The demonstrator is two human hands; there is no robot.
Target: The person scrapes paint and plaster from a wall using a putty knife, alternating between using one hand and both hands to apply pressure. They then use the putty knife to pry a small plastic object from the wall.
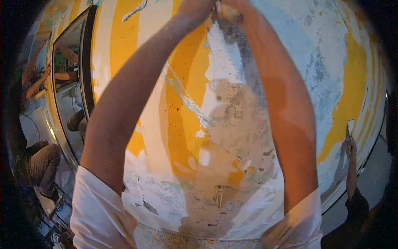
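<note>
Both my arms reach up along a wall [228, 108] with yellow and white stripes and peeling paint. My left hand [202, 7] is at the top edge of the view, partly cut off. Close beside it, my right hand [233, 10] is curled against the wall. Between the hands shows a small, narrow piece of something [216, 9], too cropped to identify. Both hands look closed around it. Below them the wall is scraped to white and grey patches, and a loose-looking pale strip [188, 101] runs diagonally over the yellow.
At right, another person's hand [351, 145] holds a scraper [350, 124] against the wall. A dark-framed opening or mirror [88, 58] is on the left, near another person's arms [41, 81] and bent knee [45, 162]. A small fixture [219, 196] sits low on the wall.
</note>
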